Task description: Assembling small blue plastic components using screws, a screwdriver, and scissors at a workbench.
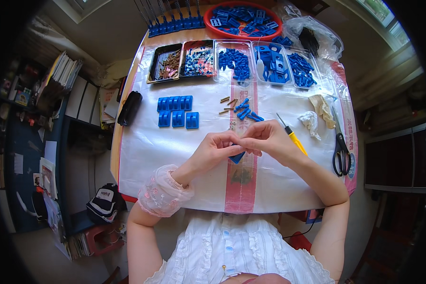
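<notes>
Over the near middle of the table, my left hand (217,146) is closed on a blue plastic part (236,158), mostly hidden by the fingers. My right hand (271,138) meets it with thumb and fingers pinched together; whatever is between them is hidden. Just beyond the hands lie several small pale nuts (232,126), several brass-coloured screws (228,102) and a few slim blue plastic pieces (244,111). Right of my right hand rests a screwdriver (295,140) with a yellow handle. Blue plastic blocks (177,111) stand in two rows to the left.
Across the back stand trays of screws (150,75), nuts (197,75) and blue parts (215,71). Behind them are a red basin (207,26) of blue pieces and a row of blue parts with long rods (175,28). Scissors (341,156) lie right; a black case (129,109) left.
</notes>
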The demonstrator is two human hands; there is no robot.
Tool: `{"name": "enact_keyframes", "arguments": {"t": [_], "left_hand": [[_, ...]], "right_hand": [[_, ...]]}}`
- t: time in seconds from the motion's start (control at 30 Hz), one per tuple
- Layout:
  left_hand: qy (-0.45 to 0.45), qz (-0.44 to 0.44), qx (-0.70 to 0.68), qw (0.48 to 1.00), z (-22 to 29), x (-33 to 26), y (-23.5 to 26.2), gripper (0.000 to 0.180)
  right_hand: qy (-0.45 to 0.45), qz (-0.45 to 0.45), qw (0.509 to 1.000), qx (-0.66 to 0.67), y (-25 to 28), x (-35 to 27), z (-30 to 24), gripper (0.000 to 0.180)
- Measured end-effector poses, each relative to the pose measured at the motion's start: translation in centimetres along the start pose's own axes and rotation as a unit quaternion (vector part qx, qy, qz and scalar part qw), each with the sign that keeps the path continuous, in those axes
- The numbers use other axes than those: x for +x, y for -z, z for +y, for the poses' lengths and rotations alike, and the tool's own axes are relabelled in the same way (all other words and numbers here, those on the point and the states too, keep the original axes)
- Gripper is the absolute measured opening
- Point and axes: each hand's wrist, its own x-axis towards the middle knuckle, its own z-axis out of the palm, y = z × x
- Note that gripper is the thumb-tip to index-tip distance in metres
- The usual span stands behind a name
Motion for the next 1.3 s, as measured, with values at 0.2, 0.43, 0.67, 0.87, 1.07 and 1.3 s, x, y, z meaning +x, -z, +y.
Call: {"name": "enact_keyframes", "arguments": {"t": [0.2, 0.43, 0.67, 0.87, 1.07, 1.3], "left_hand": [[0.019, 0.01, -0.028, 0.999, -0.1, -0.2, 0.3, 0.014], [0.052, -0.002, -0.085, 0.995, 0.8, -0.3, 0.3, 0.022], [0.047, 0.002, -0.071, 0.996, -0.4, -0.3, 0.7, 0.02], [0.035, -0.027, -0.037, 0.998, 0.2, -0.3, -0.1, 0.011], [0.027, -0.033, -0.058, 0.997, 0.3, -0.5, 0.0, 0.012], [0.067, -0.025, -0.058, 0.996, 0.8, -0.5, 0.3, 0.012]], "right_hand": [[0.005, -0.019, 0.998, 0.058, 0.2, 0.2, 0.3, 0.022], [-0.042, -0.075, 0.977, 0.197, 1.1, 0.3, 0.3, 0.027], [-0.05, -0.077, 0.972, 0.217, 1.0, 0.5, 0.7, 0.022], [-0.067, -0.084, 0.97, 0.217, 1.5, 0.5, 1.3, 0.016], [-0.109, -0.101, 0.959, 0.243, 1.9, 0.5, 0.9, 0.018], [-0.071, -0.086, 0.974, 0.199, 1.7, 0.3, 0.0, 0.021]]}}
